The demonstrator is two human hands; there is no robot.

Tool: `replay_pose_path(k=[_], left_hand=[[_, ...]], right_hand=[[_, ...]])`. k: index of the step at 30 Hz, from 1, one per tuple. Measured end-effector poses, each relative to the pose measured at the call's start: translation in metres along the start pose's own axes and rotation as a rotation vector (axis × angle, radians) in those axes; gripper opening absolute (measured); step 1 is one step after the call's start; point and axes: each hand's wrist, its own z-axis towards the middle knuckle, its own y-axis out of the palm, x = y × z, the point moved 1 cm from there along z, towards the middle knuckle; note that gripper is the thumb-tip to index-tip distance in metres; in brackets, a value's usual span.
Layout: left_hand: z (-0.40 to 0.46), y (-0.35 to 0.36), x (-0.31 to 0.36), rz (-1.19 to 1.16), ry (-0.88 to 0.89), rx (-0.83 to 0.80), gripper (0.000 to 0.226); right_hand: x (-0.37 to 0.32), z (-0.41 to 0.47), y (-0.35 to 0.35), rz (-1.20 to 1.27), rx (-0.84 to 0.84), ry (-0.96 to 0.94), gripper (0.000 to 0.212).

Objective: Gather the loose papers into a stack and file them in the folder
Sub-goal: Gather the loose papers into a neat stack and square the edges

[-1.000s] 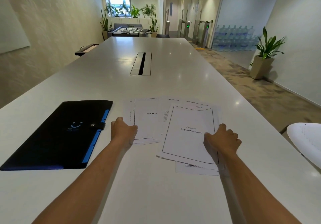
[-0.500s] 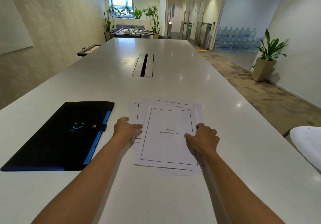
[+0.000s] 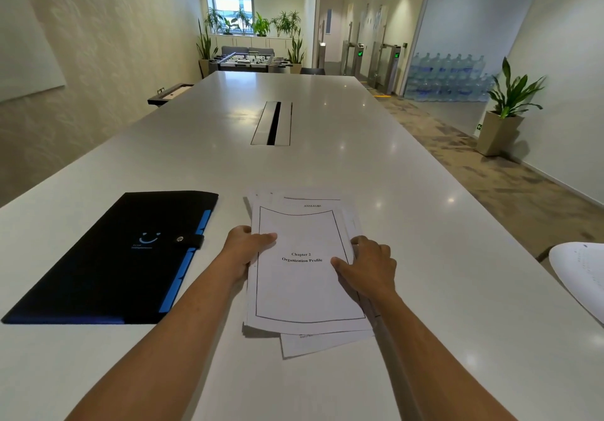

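Note:
Several white printed papers (image 3: pixel 302 290) lie in a rough stack on the white table (image 3: pixel 327 165); the top sheet reads "Chapter 2 Organization Profile". One sheet (image 3: pixel 313 343) sticks out askew at the near edge. My left hand (image 3: pixel 243 249) grips the stack's left edge, thumb on top. My right hand (image 3: pixel 367 265) grips the right edge, thumb on the top sheet. A black folder (image 3: pixel 111 263) with blue tabs and a snap strap lies shut to the left of the papers, apart from them.
A cable slot (image 3: pixel 273 123) runs along the table's middle, farther away. The curved back of a white chair (image 3: pixel 581 276) stands off the table's right edge. Potted plant (image 3: pixel 505 110), water bottles and a foosball table are in the background.
Both hands have pushed inward, sliding the spread sheets together into one narrower stack; the sheets that fanned to the left are now under the top page. The folder has not moved.

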Motion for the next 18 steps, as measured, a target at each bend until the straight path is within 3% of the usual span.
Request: replay_pose_path(k=[1, 2, 4, 6, 14, 18], left_hand=[[0.001, 0.002, 0.0, 0.043, 0.001, 0.007, 0.036], [0.0, 0.005, 0.002, 0.084, 0.012, 0.019, 0.036], [0.002, 0.007, -0.001, 0.15, 0.028, 0.014, 0.064], [0.003, 0.008, -0.008, 0.142, 0.023, -0.042, 0.076], [0.002, 0.011, -0.019, 0.021, 0.115, -0.125, 0.056], [-0.003, 0.008, -0.023, -0.014, 0.199, -0.132, 0.065]], right_hand=[[0.0, 0.0, 0.0, 0.011, -0.006, -0.001, 0.066], [0.0, 0.0, 0.0, 0.02, -0.011, -0.002, 0.066], [0.0, -0.002, 0.001, 0.02, -0.015, -0.008, 0.066], [0.001, -0.003, 0.001, 0.02, -0.015, -0.015, 0.068], [0.0, -0.004, -0.002, 0.133, -0.07, 0.039, 0.07], [0.007, 0.001, -0.01, 0.419, -0.101, 0.114, 0.071]])
